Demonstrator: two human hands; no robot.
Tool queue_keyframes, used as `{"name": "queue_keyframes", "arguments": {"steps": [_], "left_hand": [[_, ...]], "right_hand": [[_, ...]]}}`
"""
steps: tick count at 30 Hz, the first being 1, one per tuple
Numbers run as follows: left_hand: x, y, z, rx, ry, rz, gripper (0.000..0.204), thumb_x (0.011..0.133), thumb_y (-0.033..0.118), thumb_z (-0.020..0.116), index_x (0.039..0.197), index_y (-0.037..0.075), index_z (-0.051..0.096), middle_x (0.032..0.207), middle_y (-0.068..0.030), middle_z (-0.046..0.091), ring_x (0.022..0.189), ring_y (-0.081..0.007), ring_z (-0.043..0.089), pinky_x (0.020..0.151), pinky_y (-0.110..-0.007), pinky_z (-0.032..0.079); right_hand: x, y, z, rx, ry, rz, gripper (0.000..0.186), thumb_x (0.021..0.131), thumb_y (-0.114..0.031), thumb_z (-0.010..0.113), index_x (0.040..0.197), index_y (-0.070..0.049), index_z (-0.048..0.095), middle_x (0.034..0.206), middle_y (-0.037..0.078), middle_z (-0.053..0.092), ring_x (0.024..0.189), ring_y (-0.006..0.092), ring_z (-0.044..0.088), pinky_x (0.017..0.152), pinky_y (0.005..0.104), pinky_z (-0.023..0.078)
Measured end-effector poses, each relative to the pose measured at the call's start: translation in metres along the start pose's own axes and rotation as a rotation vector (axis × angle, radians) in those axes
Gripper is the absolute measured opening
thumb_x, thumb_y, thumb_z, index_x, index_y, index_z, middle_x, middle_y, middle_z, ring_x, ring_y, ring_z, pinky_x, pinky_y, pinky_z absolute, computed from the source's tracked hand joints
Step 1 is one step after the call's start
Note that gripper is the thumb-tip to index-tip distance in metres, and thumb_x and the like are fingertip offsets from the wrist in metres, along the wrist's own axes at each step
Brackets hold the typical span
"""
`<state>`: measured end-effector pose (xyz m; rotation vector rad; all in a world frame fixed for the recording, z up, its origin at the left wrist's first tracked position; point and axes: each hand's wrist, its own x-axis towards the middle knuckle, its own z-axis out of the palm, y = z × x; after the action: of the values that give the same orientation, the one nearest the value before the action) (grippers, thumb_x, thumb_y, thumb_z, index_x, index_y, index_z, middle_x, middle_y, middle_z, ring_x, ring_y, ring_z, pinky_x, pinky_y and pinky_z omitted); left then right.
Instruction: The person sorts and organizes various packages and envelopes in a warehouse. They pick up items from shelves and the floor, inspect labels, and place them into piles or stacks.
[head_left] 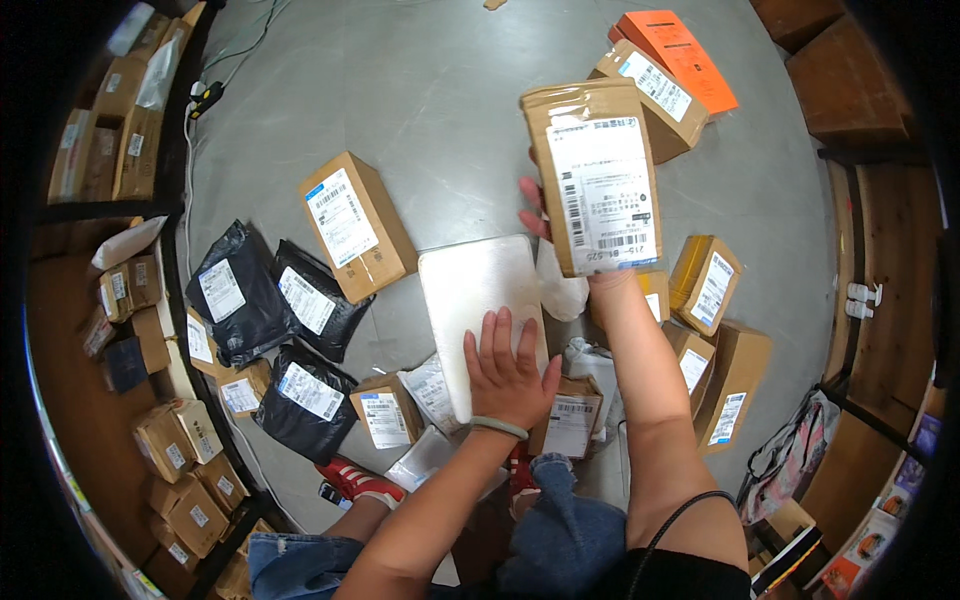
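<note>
My right hand (534, 207) is closed around a brown cardboard box (603, 180), held up with its large white label facing me. The box hides most of that hand; only fingertips show past its left side. My left hand (512, 372) lies flat, fingers spread, on a white rectangular slab (470, 290) with rounded corners; its material is unclear. A bracelet circles the left wrist. Left of the slab, a taped cardboard box (357, 226) with a label sits on the floor. A white wrapped item (561, 280) shows partly below the held box.
Black plastic mailers (240, 295) lie at the left. An orange box (682, 60) and another labelled carton (660, 95) are at the far right. Several cartons (735, 385) stand near my right arm. Loaded shelves (125, 210) line the left side; a cable (188, 150) runs beside them.
</note>
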<state>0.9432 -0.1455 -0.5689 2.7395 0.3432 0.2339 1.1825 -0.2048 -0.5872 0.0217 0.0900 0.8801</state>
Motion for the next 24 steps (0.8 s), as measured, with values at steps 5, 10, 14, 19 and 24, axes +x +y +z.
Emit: {"name": "queue_keyframes", "arguments": {"steps": [5,10,14,19,24], "left_hand": [[0.000,-0.003,-0.002,0.010,0.003,0.011,0.068,0.087,0.039,0.069,0.142,0.007,0.044,0.152,-0.0220,0.034,0.146,-0.0392,0.029,0.122,-0.058,0.017],[-0.001,-0.005,-0.004,0.001,0.005,0.004,0.067,0.087,0.039,0.069,0.140,0.005,0.045,0.150,-0.0223,0.036,0.145,-0.0403,0.030,0.121,-0.059,0.018],[0.000,-0.004,-0.002,0.013,-0.029,0.001,0.063,0.088,0.044,0.066,0.136,0.007,0.051,0.142,-0.0223,0.043,0.137,-0.0419,0.039,0.117,-0.064,0.025],[-0.001,-0.001,-0.001,0.058,-0.042,0.014,0.057,0.085,0.042,0.068,0.126,0.004,0.056,0.126,-0.0215,0.047,0.120,-0.0429,0.046,0.100,-0.059,0.037],[0.005,0.004,-0.008,-0.068,-0.103,-0.038,0.064,0.082,0.033,0.072,0.135,0.003,0.053,0.134,-0.0218,0.043,0.126,-0.0442,0.041,0.106,-0.059,0.033]], "right_hand": [[-0.006,0.021,0.021,0.046,0.011,0.011,0.108,0.065,-0.063,0.056,0.157,-0.012,0.034,0.153,0.028,0.039,0.137,0.0571,0.039,0.110,0.0689,0.037],[-0.013,0.014,0.016,-0.046,0.035,0.155,0.090,0.072,-0.054,0.060,0.146,-0.005,0.050,0.140,0.028,0.054,0.125,0.0512,0.055,0.100,0.0640,0.048],[-0.013,-0.019,-0.002,-0.291,0.338,0.548,0.049,0.091,-0.036,0.053,0.116,0.002,0.072,0.108,0.020,0.074,0.092,0.0316,0.075,0.074,0.0412,0.062],[0.027,-0.030,0.004,-0.359,0.132,1.060,0.035,0.096,-0.035,0.060,0.100,-0.004,0.075,0.104,0.014,0.076,0.084,0.0182,0.075,0.065,0.0360,0.062],[0.045,-0.027,0.000,-0.511,0.032,1.055,0.029,0.097,-0.038,0.063,0.108,-0.013,0.074,0.106,0.007,0.076,0.083,0.0140,0.074,0.065,0.0319,0.061]]}}
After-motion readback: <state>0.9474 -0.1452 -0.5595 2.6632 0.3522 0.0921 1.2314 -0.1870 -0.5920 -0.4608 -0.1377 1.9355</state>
